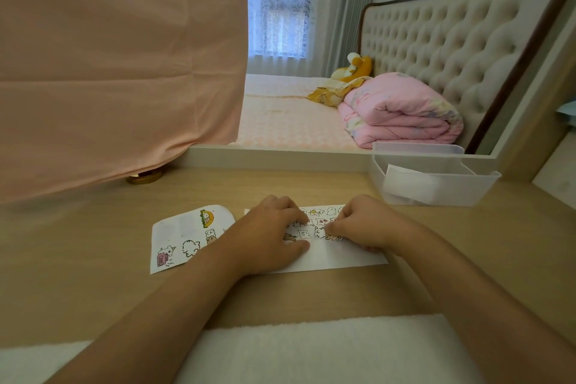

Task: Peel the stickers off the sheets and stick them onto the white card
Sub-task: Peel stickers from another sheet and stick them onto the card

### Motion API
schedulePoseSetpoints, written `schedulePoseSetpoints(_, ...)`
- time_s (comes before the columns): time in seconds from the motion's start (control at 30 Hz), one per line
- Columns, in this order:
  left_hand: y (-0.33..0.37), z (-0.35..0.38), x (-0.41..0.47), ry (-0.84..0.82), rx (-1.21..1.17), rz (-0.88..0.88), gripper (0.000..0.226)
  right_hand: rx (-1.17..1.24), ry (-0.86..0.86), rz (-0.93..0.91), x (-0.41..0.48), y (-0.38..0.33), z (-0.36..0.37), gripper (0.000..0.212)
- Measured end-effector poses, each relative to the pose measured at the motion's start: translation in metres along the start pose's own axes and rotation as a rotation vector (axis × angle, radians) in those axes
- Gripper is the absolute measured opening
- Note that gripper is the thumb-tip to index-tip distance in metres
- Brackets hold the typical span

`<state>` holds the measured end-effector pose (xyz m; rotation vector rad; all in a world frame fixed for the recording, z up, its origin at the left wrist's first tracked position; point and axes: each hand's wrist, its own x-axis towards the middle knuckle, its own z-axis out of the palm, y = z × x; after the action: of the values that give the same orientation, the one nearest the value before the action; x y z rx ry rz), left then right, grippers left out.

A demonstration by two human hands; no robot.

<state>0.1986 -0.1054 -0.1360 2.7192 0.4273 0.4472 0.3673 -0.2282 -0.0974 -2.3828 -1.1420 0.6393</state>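
Tufted headboard (445,50), pink bed (280,115), curtained window (280,9).

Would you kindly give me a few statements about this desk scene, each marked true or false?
1. Both hands rest on the white card. True.
2. The sticker sheet lies to the right of the card. False: it lies to the left.
3. The clear plastic bin stands at the desk's far right. True.
4. The left hand is lifted high above the desk. False: it lies flat on the card.
5. The right hand pinches at a sticker on the card. True.
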Motion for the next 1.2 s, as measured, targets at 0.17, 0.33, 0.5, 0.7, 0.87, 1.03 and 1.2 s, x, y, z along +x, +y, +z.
schedulePoseSetpoints(0.17,0.003,0.000,-0.003,-0.005,0.053,0.029,0.045,-0.073,0.050,0.018,0.002,-0.003,0.004,0.025)
schedulePoseSetpoints(0.33,0.008,-0.001,-0.007,-0.018,0.154,0.073,0.041,-0.118,0.104,0.070,0.000,-0.004,0.005,0.043)
schedulePoseSetpoints(0.5,0.011,-0.005,-0.008,-0.051,0.193,0.071,0.038,-0.336,0.210,0.068,-0.004,-0.006,0.008,0.049)
schedulePoseSetpoints(0.7,0.014,-0.006,-0.008,-0.072,0.233,0.054,0.039,-0.397,0.338,0.019,-0.019,-0.006,0.007,0.068)
schedulePoseSetpoints(0.87,0.021,-0.001,-0.011,-0.090,0.323,0.049,0.046,-0.372,0.340,-0.151,-0.036,0.009,0.010,0.048)
schedulePoseSetpoints(1.03,0.026,0.004,-0.010,-0.131,0.452,0.066,0.060,-0.519,0.238,-0.369,-0.052,0.015,0.019,0.041)
schedulePoseSetpoints(1.2,0.032,0.008,-0.016,-0.115,0.432,0.000,0.072,-0.615,0.168,-0.377,-0.060,0.026,0.021,0.049)
